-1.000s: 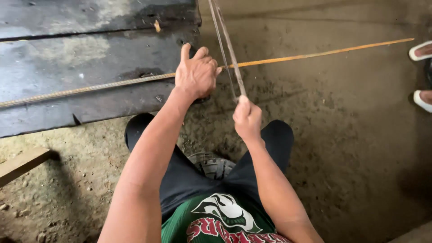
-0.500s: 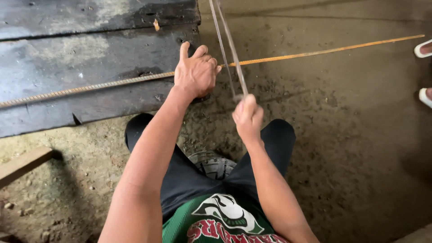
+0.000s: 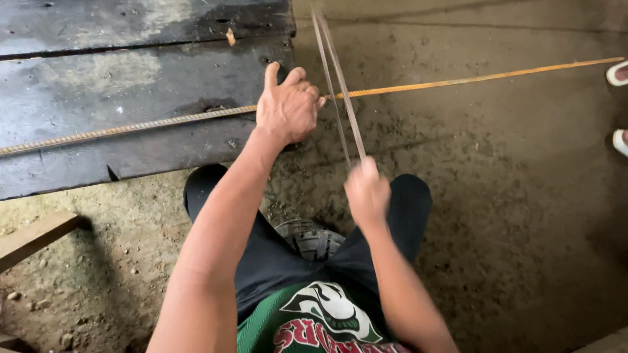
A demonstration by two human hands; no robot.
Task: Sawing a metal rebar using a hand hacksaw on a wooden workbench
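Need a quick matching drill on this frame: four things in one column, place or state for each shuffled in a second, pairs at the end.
Things:
1. left hand
2. right hand
3. ribbed steel bar
4. wooden piece

Places or states:
A. lies on the dirt at the left edge
B. motion-blurred, gripping the near end of a thin hacksaw-like frame
C. runs across the dark plank and out over the ground
D. pressed on the bar at the plank's edge

Pairs: 1-D, 2-B, 3-C, 4-A
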